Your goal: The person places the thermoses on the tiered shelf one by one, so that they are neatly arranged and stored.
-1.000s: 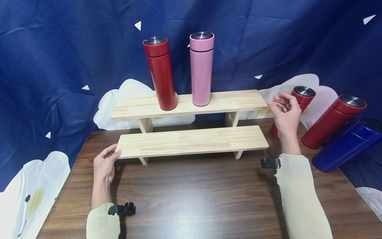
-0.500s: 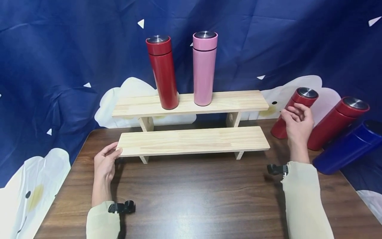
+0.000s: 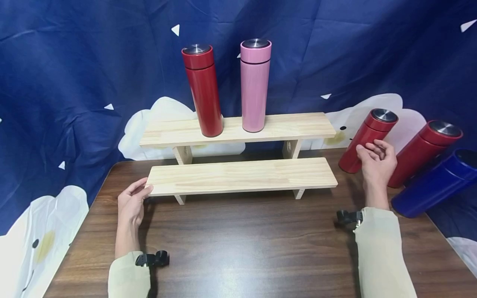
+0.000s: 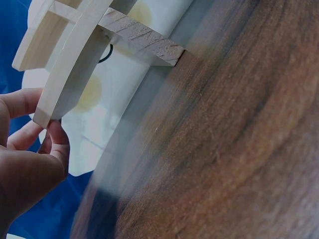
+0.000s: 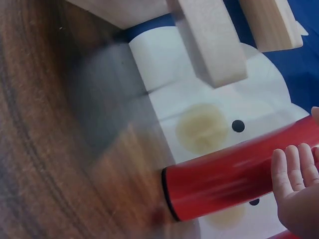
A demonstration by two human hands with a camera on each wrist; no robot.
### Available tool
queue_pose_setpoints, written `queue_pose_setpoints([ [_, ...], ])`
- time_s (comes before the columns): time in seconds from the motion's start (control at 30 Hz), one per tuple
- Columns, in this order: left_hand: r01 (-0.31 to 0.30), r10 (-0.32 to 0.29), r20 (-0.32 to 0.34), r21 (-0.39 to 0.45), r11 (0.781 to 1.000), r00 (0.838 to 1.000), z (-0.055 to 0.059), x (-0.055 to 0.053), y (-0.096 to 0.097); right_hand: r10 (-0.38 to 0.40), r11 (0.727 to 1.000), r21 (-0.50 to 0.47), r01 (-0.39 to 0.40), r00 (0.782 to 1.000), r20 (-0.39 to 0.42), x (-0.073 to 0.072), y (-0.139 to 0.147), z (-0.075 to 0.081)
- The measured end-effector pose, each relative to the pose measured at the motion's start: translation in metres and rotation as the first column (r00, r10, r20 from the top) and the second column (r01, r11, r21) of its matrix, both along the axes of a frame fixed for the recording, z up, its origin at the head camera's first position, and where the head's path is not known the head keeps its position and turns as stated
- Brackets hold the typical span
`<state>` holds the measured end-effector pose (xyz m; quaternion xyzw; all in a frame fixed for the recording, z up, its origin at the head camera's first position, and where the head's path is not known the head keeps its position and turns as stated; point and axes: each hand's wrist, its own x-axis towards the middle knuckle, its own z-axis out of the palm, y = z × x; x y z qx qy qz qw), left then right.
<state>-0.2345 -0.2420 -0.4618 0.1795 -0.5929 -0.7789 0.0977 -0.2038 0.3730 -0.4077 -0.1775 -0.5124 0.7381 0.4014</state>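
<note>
A two-tier wooden shelf (image 3: 242, 177) stands on the table. My left hand (image 3: 131, 205) pinches the left end of its lower board, and the left wrist view shows fingers (image 4: 22, 102) on both sides of that board (image 4: 75, 59). On the upper board stand a red thermos bottle (image 3: 204, 97) and a pink thermos bottle (image 3: 254, 93). My right hand (image 3: 378, 165) is at another red thermos bottle (image 3: 365, 142) right of the shelf, its fingers loosely bent. In the right wrist view the fingers (image 5: 295, 167) lie over this bottle (image 5: 224, 177) without closing round it; whether they touch it cannot be told.
Right of my right hand are a further red thermos bottle (image 3: 422, 153) and a blue thermos bottle (image 3: 434, 184). A dark blue cloth (image 3: 112, 62) with white shapes hangs behind the brown wooden table (image 3: 238, 244).
My right hand has moved right and down, from beside the shelf's upper right end to the nearest red thermos bottle. My left hand stays at the lower board.
</note>
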Motion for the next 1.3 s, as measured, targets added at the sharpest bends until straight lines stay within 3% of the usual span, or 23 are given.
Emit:
queue_pose_setpoints([
  [0.4, 0.007, -0.007, -0.011, -0.003, 1.000, 1.000, -0.001, 0.000, 0.000, -0.052, 0.999, 0.006, 0.052, 0.992, 0.116, 0.006, 0.010, -0.019],
  [0.7, 0.001, 0.000, -0.014, 0.017, 1.000, 1.000, -0.001, 0.000, 0.000, -0.103, 0.995, 0.024, 0.100, 0.968, 0.229, 0.004, 0.018, -0.034],
  [0.93, 0.000, 0.000, -0.012, 0.019, 1.000, 1.000, 0.000, 0.000, 0.000, -0.099, 0.993, -0.036, 0.113, 0.958, 0.270, -0.001, 0.022, -0.047],
  [1.3, 0.003, -0.003, -0.009, 0.001, 1.000, 1.000, -0.001, 0.001, 0.000, -0.055, 0.996, -0.037, 0.076, 0.915, 0.400, -0.009, 0.027, -0.063],
])
